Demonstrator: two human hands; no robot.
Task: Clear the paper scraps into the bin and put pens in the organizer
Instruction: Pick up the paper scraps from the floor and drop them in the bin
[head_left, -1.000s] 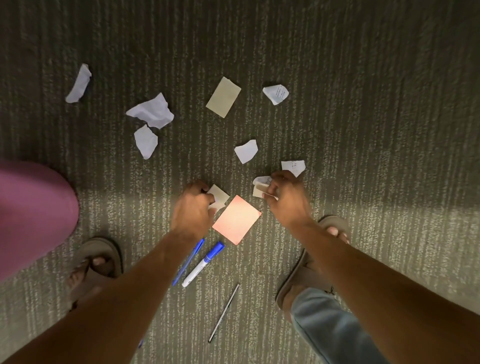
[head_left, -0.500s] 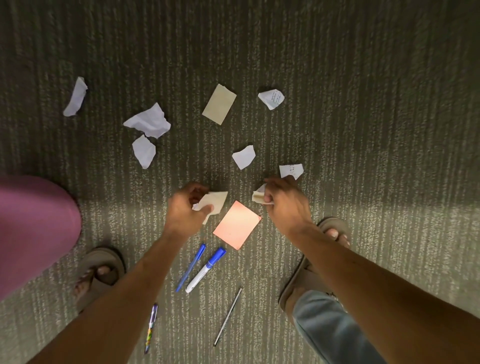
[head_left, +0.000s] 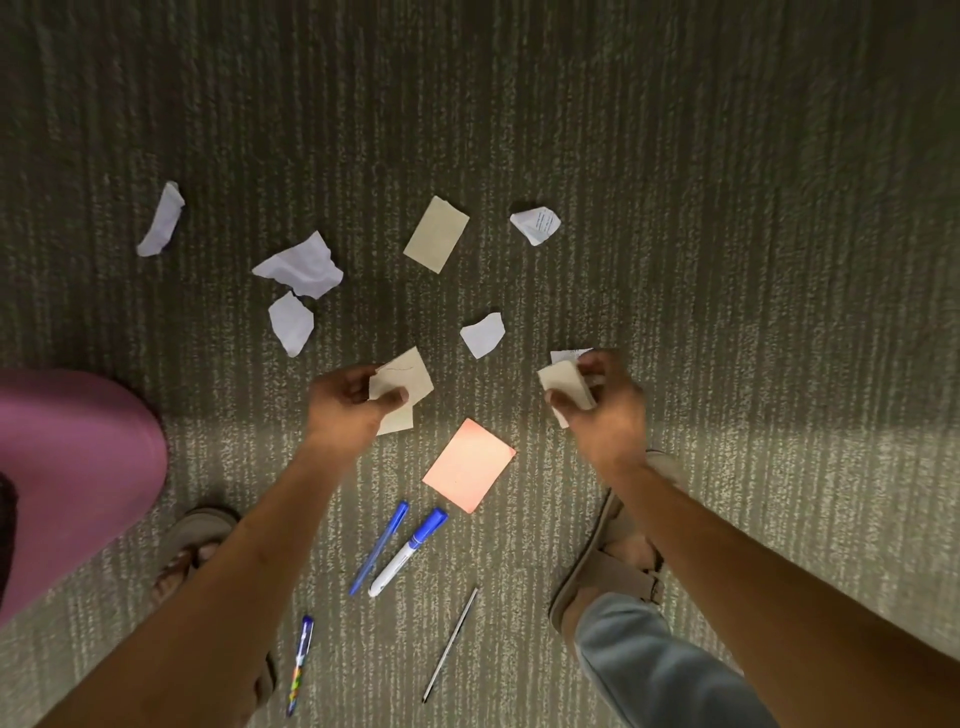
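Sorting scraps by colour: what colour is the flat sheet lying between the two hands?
Pink-orange, clearest in the head view.

Both bare forearms extend forward and downward from the lower frame corners, the left hand (head_left: 349, 402) pinched closed, thumb against fingers, on a beige paper scrap (head_left: 402, 382), the right hand (head_left: 605, 402) likewise closed around a second beige scrap (head_left: 566, 384).

Office-like: ribbed carpet (head_left: 675, 260), pens (head_left: 379, 545)
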